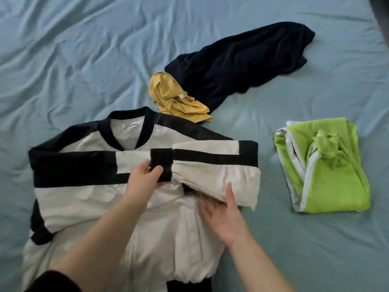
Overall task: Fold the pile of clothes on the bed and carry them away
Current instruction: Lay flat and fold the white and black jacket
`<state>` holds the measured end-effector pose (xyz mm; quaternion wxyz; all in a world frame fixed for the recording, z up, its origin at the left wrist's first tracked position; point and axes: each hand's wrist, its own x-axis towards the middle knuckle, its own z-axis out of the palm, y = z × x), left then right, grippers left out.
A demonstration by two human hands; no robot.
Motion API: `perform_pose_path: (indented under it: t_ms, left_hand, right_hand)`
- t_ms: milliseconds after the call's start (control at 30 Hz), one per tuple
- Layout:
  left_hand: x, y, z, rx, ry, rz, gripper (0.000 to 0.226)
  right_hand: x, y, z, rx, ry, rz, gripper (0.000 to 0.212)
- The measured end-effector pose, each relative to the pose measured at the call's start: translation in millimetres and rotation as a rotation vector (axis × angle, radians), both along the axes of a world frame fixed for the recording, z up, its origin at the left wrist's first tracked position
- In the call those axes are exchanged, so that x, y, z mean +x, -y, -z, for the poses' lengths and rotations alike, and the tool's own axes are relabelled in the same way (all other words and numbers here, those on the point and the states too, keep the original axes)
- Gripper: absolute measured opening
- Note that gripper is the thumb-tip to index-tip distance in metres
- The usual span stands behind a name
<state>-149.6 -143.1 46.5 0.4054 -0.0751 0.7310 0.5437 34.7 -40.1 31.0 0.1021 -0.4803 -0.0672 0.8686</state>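
A cream and black jacket [88,199] lies flat on the bed in front of me, front side up, with both sleeves folded across its chest. My left hand [143,178] pinches the black cuff [163,163] of the right sleeve near the jacket's middle. My right hand [223,216] lies open with straight fingers just below that folded sleeve, thumb against its cream fabric. A folded lime-green garment [328,171] with white trim sits to the right. Beyond the collar lie a crumpled yellow garment [176,98] and a loose dark navy garment [242,62].
The light blue bedsheet [73,60] is wrinkled and covers the whole view. A dark edge of something shows at the top right corner [382,13]. My dark sleeve shows at the bottom left.
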Motion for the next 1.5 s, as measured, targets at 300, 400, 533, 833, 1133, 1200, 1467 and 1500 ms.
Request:
perform_pose_path:
  t_ms: [300, 400, 533, 833, 1133, 1200, 1467, 1500]
  left_hand:
    - [-119.5, 181.0, 32.2, -0.349, -0.112, -0.121, 0.034]
    - [-127.5, 199.0, 39.6, -0.336, -0.09, -0.198, 0.028]
    - [-131.9, 205.4, 46.4, -0.354, -0.085, -0.261, 0.028]
    - [-131.1, 203.7, 50.2, -0.257, -0.017, -0.296, 0.032]
    - [-115.1, 203.5, 43.0, -0.365, -0.146, -0.261, 0.032]
    - [-110.5, 198.1, 36.4, -0.613, -0.373, -0.164, 0.04]
    - [-68.0, 103.6, 46.2, -0.708, -1.132, 0.742, 0.055]
    - [-65.9, 100.3, 58.8, -0.746, -1.136, 0.817, 0.056]
  right_hand:
    - [-59.4, 48.8, 17.4, 0.127, 0.175, -0.243, 0.038]
    - [-61.7, 60.1, 22.6, 0.14, 0.296, -0.117, 0.026]
    - [-62.3, 79.2, 24.2, 0.278, 0.514, -0.036, 0.024]
    - [-81.1, 86.9, 19.4, -0.01, 0.233, 0.225, 0.059]
    - [-53.1, 99.3, 11.0, 0.137, 0.393, 0.285, 0.046]
    - [-54.5, 117.3, 2.6, 0.393, 0.623, 0.107, 0.036]
    - [-165.4, 105.9, 16.2, 1.925, 0.657, -0.861, 0.035]
    - [-178.1, 104.0, 29.3, 2.01, 0.657, -1.049, 0.044]
